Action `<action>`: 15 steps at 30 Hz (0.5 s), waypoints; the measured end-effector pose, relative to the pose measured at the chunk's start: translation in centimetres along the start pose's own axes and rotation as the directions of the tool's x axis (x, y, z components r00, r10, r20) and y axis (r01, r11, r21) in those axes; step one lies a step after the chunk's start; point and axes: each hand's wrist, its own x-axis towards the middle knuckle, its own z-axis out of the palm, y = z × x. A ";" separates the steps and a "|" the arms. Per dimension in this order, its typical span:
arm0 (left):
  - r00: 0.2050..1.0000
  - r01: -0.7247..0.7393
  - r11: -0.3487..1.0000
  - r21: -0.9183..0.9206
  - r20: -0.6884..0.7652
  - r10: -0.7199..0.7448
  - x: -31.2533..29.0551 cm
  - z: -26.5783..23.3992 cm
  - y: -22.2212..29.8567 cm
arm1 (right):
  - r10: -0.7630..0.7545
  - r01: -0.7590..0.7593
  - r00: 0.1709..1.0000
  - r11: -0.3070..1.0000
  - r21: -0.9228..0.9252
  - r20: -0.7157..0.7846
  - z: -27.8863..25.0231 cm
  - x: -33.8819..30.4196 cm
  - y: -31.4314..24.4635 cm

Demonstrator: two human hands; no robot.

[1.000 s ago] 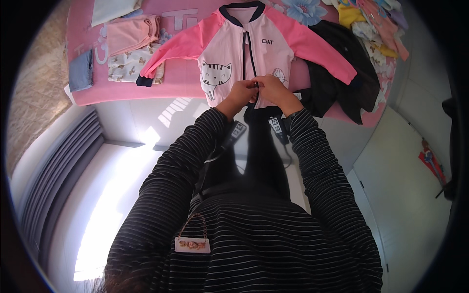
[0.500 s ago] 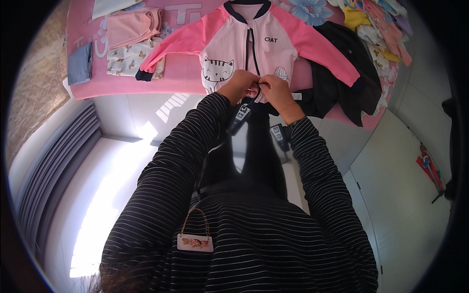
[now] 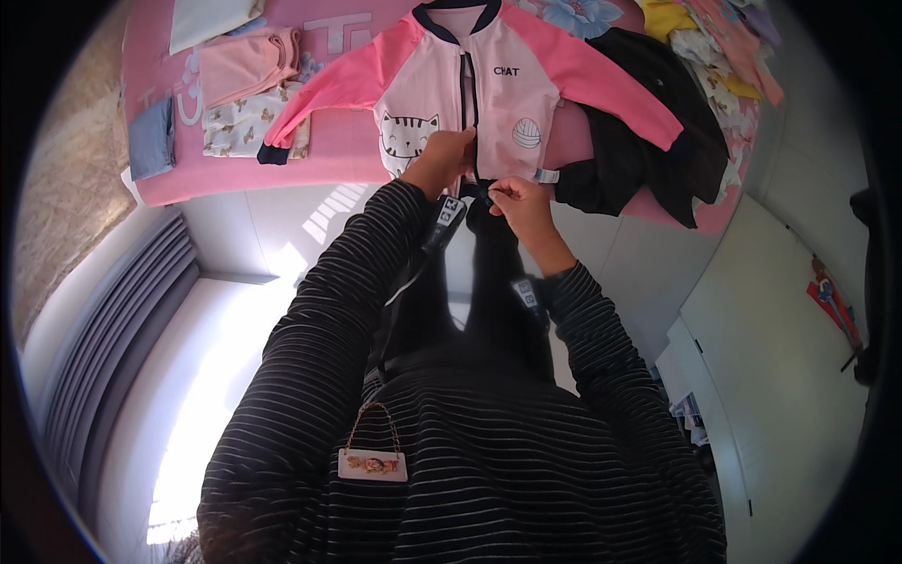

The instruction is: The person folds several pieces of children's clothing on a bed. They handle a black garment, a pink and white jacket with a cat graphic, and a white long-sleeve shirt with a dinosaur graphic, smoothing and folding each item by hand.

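A child's pale pink jacket point(image 3: 493, 103) lies spread face up on the bed's near edge, with bright pink sleeves, navy collar and cuffs, a cat print and a yarn-ball print. A dark zipper point(image 3: 468, 89) runs down its front. My left hand point(image 3: 443, 162) is closed on the jacket's front beside the zipper, low on the cat's side. Lower and to the right, my right hand point(image 3: 520, 205) pinches the bottom end of the zipper edge at the dark hem. The small part between those fingertips is hidden.
The pink bed cover point(image 3: 348, 155) carries folded clothes on the left: pink trousers point(image 3: 246, 68), a bear-print garment point(image 3: 246, 122) and blue-grey denim point(image 3: 152, 139). A black garment point(image 3: 648, 122) lies right of the jacket, beside a heap of coloured clothes point(image 3: 723, 42).
My hands, together at the zipper before, are now apart. The right hand has come down toward me along the zipper edge; the left stays at the jacket's lower front, slightly further left.
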 end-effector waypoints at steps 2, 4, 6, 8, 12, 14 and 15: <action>0.994 0.103 0.985 0.142 0.007 -0.105 -1.9 0.0 -0.8 | 0.016 -0.015 1.000 0.997 0.072 -0.017 -0.2 0.1 -0.1; 0.985 0.173 0.931 0.321 -0.034 -0.171 -3.5 0.1 -1.5 | 0.047 -0.046 0.998 0.998 0.030 -0.040 -0.1 0.0 -0.3; 0.971 0.234 0.929 0.286 -0.012 -0.240 -4.7 0.2 -2.5 | 0.030 -0.030 0.998 1.000 -0.002 -0.056 0.2 -0.3 -0.4; 0.963 0.243 0.951 0.189 0.069 -0.260 -5.3 0.1 -3.3 | 0.021 -0.026 0.996 0.998 -0.059 -0.084 0.6 -0.9 -0.5; 0.977 0.200 0.979 0.030 0.070 -0.202 -5.3 -0.1 -4.5 | 0.170 -0.151 0.981 0.972 0.180 -0.096 0.7 -2.8 -0.4; 0.984 0.176 0.984 0.000 0.025 -0.176 -5.2 -0.1 -4.9 | 0.434 -0.397 0.897 0.873 0.284 -0.081 0.5 -3.7 0.1; 0.986 0.167 0.986 -0.005 0.015 -0.167 -5.3 -0.1 -5.1 | 0.540 -0.499 0.841 0.741 0.449 0.043 0.6 -3.8 0.5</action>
